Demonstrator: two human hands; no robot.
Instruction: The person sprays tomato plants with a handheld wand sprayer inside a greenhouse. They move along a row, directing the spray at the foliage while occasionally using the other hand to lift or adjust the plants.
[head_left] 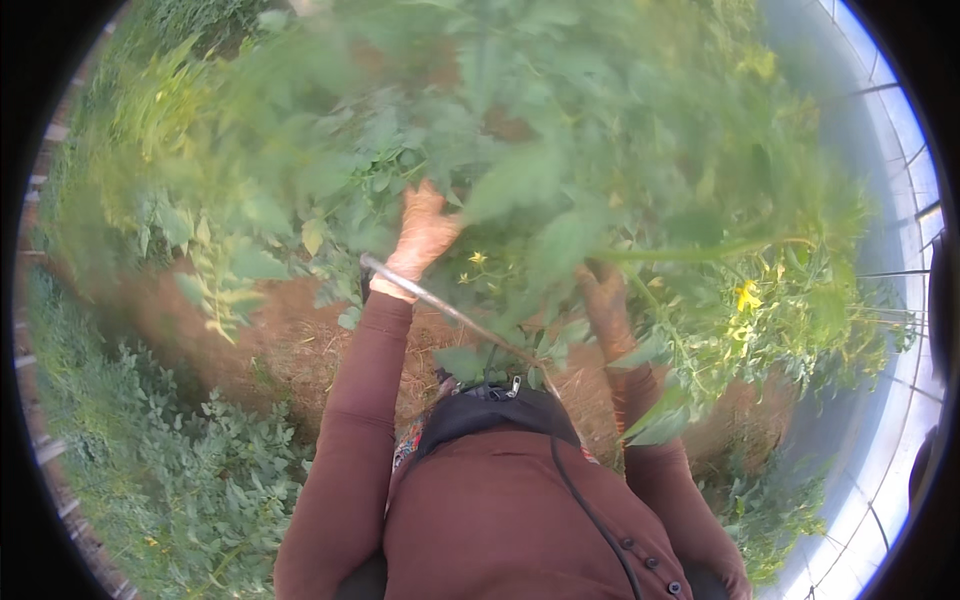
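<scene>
My left hand [425, 232] reaches up into the leaves of a green plant [390, 165] with small yellow flowers [477, 259] close by. Its fingertips are lost in foliage and blur, so whatever they touch is hidden. Lower and to the right, my right hand [606, 306] is among stems, partly covered by leaves and smeared by motion. A long green stem [700, 252] runs just above it, toward a yellow bloom [748, 295]. A thin grey rod [450, 309] slants from beside my left wrist down to my waist.
Dense plants [160, 480] line the lower left, with brown soil and dry straw [270, 335] between rows. Along the right curves a pale greenhouse wall [890, 420] with a grid of bars. A dark pouch [490, 412] sits at my waist, and a black cable [590, 510] crosses my torso.
</scene>
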